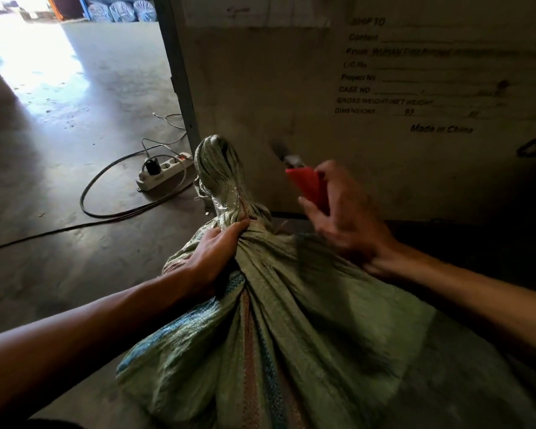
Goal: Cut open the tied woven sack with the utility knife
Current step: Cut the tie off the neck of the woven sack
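Observation:
A pale green woven sack with blue and pink stripes lies in front of me on the floor. Its neck is bunched and tied, and the twisted top stands upright above the knot. My left hand grips the gathered fabric just below the tie. My right hand is to the right of the neck, a little apart from it, and holds a red utility knife. The knife's metal tip points up and away, towards the crate.
A large shipping crate with printed labels stands directly behind the sack. A white power strip with black cables lies on the concrete floor at left. Wrapped rolls sit far back near a bright doorway.

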A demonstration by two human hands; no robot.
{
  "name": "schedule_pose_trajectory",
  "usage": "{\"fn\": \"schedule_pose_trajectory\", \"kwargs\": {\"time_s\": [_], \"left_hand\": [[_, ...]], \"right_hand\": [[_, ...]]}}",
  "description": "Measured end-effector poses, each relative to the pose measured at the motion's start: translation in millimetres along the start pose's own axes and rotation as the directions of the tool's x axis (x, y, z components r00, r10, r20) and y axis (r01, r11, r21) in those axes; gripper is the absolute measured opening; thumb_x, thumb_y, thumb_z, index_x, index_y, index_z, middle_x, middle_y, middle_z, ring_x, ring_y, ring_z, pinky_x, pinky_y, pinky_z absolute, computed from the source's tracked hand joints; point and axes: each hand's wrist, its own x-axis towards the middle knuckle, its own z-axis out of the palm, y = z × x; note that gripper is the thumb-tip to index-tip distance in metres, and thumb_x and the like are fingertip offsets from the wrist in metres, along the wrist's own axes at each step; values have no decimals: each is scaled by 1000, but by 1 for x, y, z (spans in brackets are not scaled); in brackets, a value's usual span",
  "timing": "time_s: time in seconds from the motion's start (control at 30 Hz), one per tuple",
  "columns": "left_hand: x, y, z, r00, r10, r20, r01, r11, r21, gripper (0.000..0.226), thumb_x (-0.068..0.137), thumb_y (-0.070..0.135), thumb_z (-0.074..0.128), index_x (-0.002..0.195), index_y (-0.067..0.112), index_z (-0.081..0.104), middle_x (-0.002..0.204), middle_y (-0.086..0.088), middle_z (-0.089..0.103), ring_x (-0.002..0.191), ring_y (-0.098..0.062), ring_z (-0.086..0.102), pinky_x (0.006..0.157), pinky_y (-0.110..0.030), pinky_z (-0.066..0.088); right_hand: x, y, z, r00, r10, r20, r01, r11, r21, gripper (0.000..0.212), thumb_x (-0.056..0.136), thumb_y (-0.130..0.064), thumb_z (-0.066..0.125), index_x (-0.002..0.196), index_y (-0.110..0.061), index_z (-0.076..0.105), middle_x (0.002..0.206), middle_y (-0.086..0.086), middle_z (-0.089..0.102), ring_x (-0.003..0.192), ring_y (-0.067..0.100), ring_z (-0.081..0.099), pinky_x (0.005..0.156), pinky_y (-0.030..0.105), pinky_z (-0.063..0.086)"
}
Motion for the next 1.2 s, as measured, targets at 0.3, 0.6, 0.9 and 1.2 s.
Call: {"fn": "schedule_pose_trajectory", "kwargs": {"time_s": [0.3, 0.6, 0.9, 1.2], "left_hand": [[-17, 10, 13, 935, 273, 224, -292, 955, 54, 20, 87, 21, 59, 100, 8, 66, 87, -1, 76, 79, -10, 70, 64, -19, 55], [-10, 65, -4, 837, 530, -134, -298, 649, 700, 71, 59, 79, 53, 96, 19, 62, 78, 0, 70, 67, -13, 65, 51, -29, 50], [12, 58, -8, 901, 414, -131, -419, 908, -11, 28, 92, 23, 52, 118, 11, 52, 85, -3, 71, 73, -14, 71, 56, -21, 56], [23, 44, -21, 944, 258, -204, -284, 953, -110, 32, 97, 27, 43, 118, 6, 54, 89, -5, 68, 75, -16, 66, 50, -21, 54]], "right_hand": [[20, -9, 19, 891, 446, 79, -379, 638, 670, 37, 73, -27, 75, 102, -12, 57, 91, 1, 65, 81, 15, 65, 68, 26, 55], [30, 1, 31, 920, 376, 109, -323, 573, 753, 48, 69, -6, 77, 111, -11, 53, 95, 0, 67, 83, 10, 67, 75, 29, 59], [17, 4, 33, 929, 290, 229, -369, 752, 546, 4, 86, -17, 61, 89, -14, 62, 74, 13, 64, 62, 11, 58, 60, 28, 48], [-3, -3, 11, 925, 68, 373, -187, 937, 293, 15, 96, -28, 42, 81, -26, 47, 57, -3, 47, 48, 12, 49, 43, 27, 37]]}}
